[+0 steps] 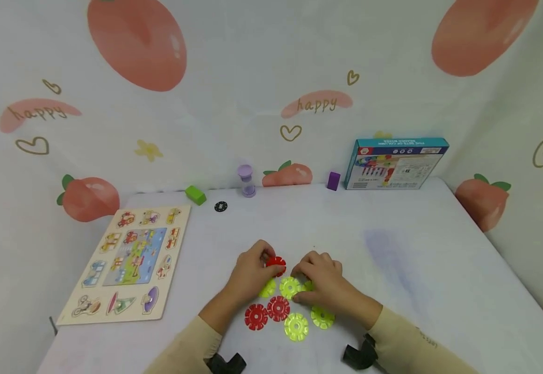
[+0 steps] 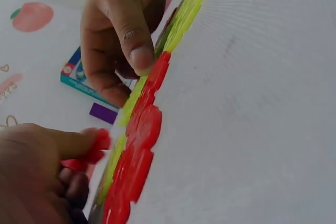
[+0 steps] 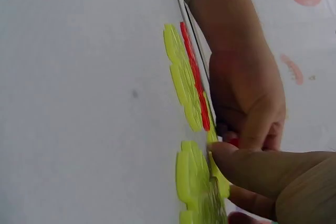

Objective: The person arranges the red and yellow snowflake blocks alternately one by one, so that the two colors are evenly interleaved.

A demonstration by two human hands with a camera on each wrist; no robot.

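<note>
My left hand pinches a red slotted plastic disc between thumb and fingers; in the left wrist view this red disc is raised off the table. Beside it, my right hand has thumb and fingertip at opposite edges of a yellow-green slotted disc, gripping it low at the table. Another yellow-green disc is partly hidden under the right hand. Nearer me lie two red discs, one left of the other, and yellow-green discs. One more yellow-green disc sits by the left thumb.
A wooden picture puzzle board lies on the left. Along the back stand a green block, a purple sand timer, a purple block and a toy box. A black round chip lies near the timer.
</note>
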